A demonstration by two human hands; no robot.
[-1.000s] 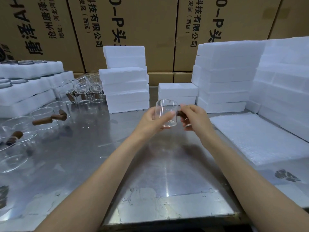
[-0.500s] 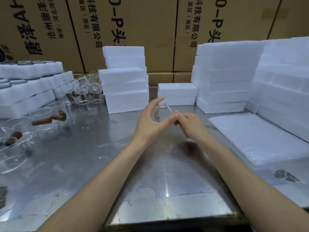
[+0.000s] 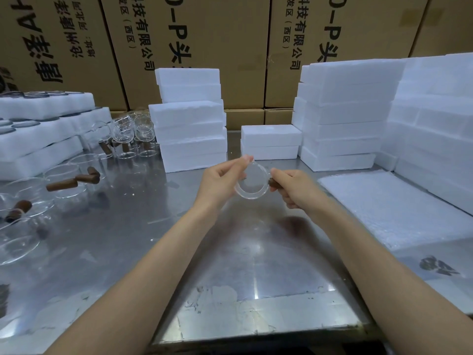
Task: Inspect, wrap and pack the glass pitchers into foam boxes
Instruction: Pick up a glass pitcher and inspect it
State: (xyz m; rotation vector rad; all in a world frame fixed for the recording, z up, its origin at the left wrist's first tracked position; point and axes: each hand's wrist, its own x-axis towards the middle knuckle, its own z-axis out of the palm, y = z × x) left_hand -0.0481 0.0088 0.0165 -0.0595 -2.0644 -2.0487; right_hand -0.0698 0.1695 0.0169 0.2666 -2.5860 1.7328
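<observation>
Head view: both hands hold a glass pitcher, left hand pinching its rim, right hand gripping its wooden handle.

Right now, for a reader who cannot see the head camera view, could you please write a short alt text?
Two bare hands hold a clear glass pitcher above a metal table, tipped so its round end faces the camera: the left hand grips its rim, the right hand its brown handle. White foam boxes are stacked behind; more pitchers lie at left.
</observation>
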